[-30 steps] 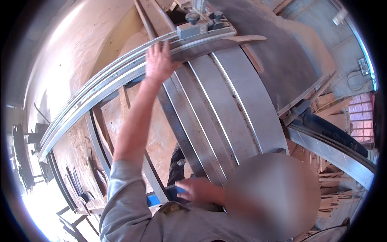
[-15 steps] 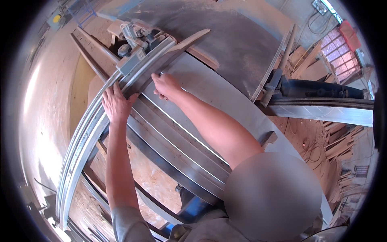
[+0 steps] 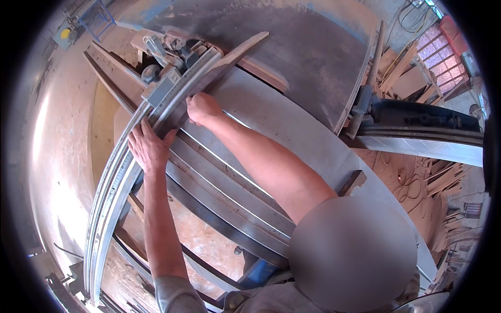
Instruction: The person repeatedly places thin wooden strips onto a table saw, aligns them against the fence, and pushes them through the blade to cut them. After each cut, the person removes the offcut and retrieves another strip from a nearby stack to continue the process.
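My left hand (image 3: 150, 147) rests with its fingers stretched along a long metal fence (image 3: 128, 156), thumb spread toward the near end of a brown board (image 3: 211, 78). That board lies against the fence, and its pointed far end reaches past the grey machine table (image 3: 261, 112). Closed into a fist, my right hand (image 3: 203, 108) is at the board's edge, over the table. Whatever its fingers may hold is hidden. A metal block (image 3: 162, 88) sits on the fence just beyond my left hand.
Grooved metal strips (image 3: 229, 180) run below my hands. A large dark panel (image 3: 318, 68) stands at the far side. A small wooden block (image 3: 353, 182) lies on the table's right part. Offcuts (image 3: 446, 177) lie heaped at the right, beside a black-and-metal beam (image 3: 417, 130).
My right hand has shifted slightly left, closer to the fence, and a small shiny tip seen at its fingers is now hidden. My left hand stays on the fence. The view has shifted slightly.
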### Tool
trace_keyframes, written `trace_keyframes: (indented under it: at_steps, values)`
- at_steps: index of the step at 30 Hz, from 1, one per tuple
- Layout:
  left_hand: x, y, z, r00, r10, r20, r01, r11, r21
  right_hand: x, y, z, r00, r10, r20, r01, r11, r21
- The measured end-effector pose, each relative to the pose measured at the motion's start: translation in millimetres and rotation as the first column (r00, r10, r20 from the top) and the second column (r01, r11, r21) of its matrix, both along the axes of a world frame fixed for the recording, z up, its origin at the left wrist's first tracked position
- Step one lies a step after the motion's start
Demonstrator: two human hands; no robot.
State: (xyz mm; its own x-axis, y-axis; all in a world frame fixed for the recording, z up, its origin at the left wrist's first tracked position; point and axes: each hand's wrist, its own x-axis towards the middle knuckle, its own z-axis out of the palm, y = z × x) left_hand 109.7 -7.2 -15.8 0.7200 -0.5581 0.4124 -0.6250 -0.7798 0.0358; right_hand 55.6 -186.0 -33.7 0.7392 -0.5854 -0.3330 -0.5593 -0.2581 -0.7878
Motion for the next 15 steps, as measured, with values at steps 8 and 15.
trace_keyframes:
  at_steps: [8, 15]
  values:
    - [-4.6, -4.3, 4.8, 0.998, 0.03, -0.053, -0.03, 0.999, -0.014, 0.0, -1.1, -2.2, 0.999, 0.016, 0.038, -0.016, 1.0, -0.006]
    - [-1.9, -3.7, 3.3, 0.998, 0.02, -0.058, -0.021, 1.0, -0.008, 3.4, -3.8, -5.7, 1.0, 0.004, 0.025, -0.004, 1.0, 0.005]
